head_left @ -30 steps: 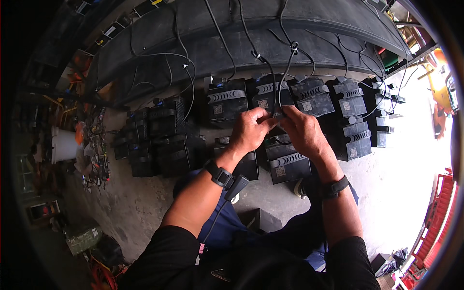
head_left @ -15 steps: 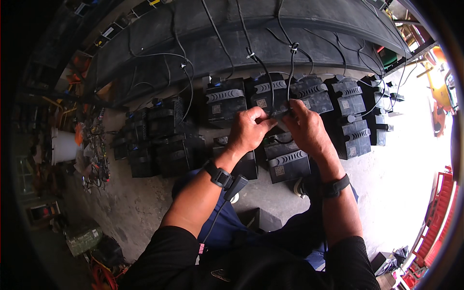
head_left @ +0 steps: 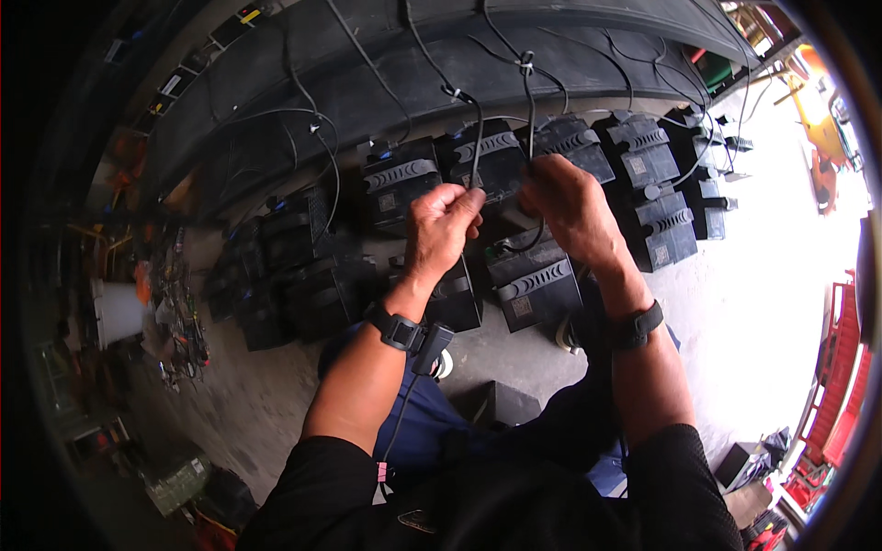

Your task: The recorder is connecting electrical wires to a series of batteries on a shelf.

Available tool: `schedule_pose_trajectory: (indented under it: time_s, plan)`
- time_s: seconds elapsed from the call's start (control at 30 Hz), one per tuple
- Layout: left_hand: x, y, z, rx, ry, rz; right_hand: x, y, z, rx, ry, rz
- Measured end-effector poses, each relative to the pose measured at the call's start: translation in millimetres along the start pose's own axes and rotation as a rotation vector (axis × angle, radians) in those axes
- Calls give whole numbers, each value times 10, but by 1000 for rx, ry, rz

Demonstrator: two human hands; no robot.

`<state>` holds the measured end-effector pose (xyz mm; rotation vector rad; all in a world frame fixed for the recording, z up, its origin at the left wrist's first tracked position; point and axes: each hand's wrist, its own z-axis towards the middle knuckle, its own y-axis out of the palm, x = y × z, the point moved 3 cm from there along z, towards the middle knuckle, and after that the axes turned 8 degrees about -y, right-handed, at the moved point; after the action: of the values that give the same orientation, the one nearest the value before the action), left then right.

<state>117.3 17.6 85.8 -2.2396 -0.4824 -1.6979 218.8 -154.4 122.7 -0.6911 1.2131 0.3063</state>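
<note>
My left hand is closed, thumb against fingers, on a black cable that hangs from the shelf edge. A second black cable runs down into my right hand, whose fingers are curled round it and partly blurred. Below that hand the cable bends to a socket at the top of a black battery case with a grey ribbed strap handle. Behind my hands stand further battery cases, among them one battery case just beyond my left hand. The left cable's lower end is hidden by my fingers.
Dark metal shelves span the far side, with several cables draped over them. More battery cases line the right. At left are a white bucket and a tangle of wires. A dark box lies between my legs.
My hands have moved apart; before, they met with fingertips close together. The left hand has drawn left with its cable, while the right hand keeps near the other cable. The whole view has shifted slightly.
</note>
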Motion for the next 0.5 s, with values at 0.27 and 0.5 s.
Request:
schedule_pose_trajectory:
  time_s: [0.27, 0.5]
  plan:
    - [-110, 14, 67, -32, 38, -106, -152, 2, 38, -13, 136, 321]
    - [-48, 58, 49, -98, 204, 9, -129, 55, 24, -102, 53, 195]
